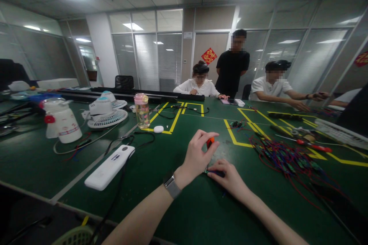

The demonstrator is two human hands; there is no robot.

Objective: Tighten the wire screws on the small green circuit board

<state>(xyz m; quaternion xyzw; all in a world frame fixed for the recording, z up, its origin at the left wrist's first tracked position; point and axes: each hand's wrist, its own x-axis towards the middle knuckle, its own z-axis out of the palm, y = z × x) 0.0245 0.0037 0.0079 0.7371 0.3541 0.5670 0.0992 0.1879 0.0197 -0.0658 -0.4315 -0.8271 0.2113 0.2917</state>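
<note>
My left hand, a watch on its wrist, is closed around the orange-and-black handle of a screwdriver. The handle stands roughly upright, and its lower end is hidden behind my fingers. Just below and to the right, my right hand pinches a small green circuit board with a dark part beside it, low over the green table. Whether the screwdriver's tip touches the board cannot be made out.
On the right lies a tangle of wired circuit boards, with a red-handled screwdriver behind it. To the left are a white power bank, a pink-lidded bottle, a white jug and fans. Several people are across the table.
</note>
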